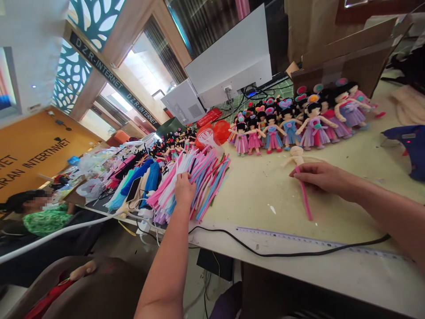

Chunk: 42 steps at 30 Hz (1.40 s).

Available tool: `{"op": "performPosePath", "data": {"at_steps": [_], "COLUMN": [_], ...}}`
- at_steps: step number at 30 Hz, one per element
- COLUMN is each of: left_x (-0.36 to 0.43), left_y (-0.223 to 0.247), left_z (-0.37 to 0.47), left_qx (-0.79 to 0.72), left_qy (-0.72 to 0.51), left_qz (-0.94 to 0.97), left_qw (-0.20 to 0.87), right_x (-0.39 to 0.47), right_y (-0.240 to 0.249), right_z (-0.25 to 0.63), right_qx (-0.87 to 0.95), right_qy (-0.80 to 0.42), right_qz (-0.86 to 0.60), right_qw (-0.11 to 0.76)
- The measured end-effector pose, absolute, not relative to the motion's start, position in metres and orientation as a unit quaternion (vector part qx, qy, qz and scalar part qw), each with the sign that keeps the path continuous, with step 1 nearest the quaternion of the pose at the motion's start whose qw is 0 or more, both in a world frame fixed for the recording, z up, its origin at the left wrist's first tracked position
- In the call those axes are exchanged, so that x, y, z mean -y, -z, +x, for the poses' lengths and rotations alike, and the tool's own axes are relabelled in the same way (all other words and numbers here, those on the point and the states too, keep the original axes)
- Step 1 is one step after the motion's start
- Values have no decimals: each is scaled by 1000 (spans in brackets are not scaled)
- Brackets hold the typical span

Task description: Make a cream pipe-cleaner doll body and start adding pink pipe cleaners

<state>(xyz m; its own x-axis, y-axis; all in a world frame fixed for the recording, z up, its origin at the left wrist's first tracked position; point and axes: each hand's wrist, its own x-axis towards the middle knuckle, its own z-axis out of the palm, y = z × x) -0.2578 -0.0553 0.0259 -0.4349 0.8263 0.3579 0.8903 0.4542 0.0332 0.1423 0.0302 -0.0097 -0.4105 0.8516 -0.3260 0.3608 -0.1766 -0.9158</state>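
My left hand point(184, 189) reaches into a large pile of pipe cleaners point(209, 181) in pink, white, blue and red. Its fingers are bent and closed on the stems at the top; how many they grip is hidden. On the table to the right, my right hand point(315, 176) pinches a pink pipe cleaner point(304, 199) between thumb and fingers. That stem hangs down across the tabletop. Just beyond those fingers lies a bare beige doll body point(296, 153) with a round head and thin arms, touching or very close to the pink stem's upper end.
Finished pipe-cleaner dolls point(272, 130) stand crowded at the back, before a cardboard box point(341, 73) and a monitor point(232, 57). A ruler point(285, 235) and a black cable point(265, 254) run along the front edge. Blue and white bundles point(151, 179) lie left; a person point(43, 217) sits beyond.
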Motion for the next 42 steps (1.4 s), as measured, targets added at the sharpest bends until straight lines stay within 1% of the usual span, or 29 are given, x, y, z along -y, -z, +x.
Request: {"op": "performPosePath", "data": {"at_steps": [4,12,15,20,22,24,29,33,42], "left_x": [52,52,54,58,57,55,46,44,45], "left_y": [-33,-32,-27,-23,-23,-25,-40,-46,-37], "left_z": [-273,-273,-260,-239,-241,-249,-280,-294,-296], "left_qx": [845,825,841,848,843,842,866,862,859], "left_qy": [137,114,97,-12,-22,2,101,112,131], "left_qz": [-503,-546,-522,-503,-508,-513,-483,-491,-491], "left_qw": [116,90,104,167,176,163,84,64,62], "right_x": [-31,-34,-34,-33,-33,-34,-34,-33,-30], "right_y": [14,26,26,24,24,25,24,21,13], "right_z": [143,145,145,145,144,144,143,144,143], "right_qx": [606,615,614,613,614,617,616,616,604], "right_qy": [-586,-573,-575,-574,-572,-573,-575,-577,-578], "right_qz": [-491,-491,-489,-493,-494,-491,-488,-489,-504], "right_qw": [220,227,231,227,227,225,228,222,219]}}
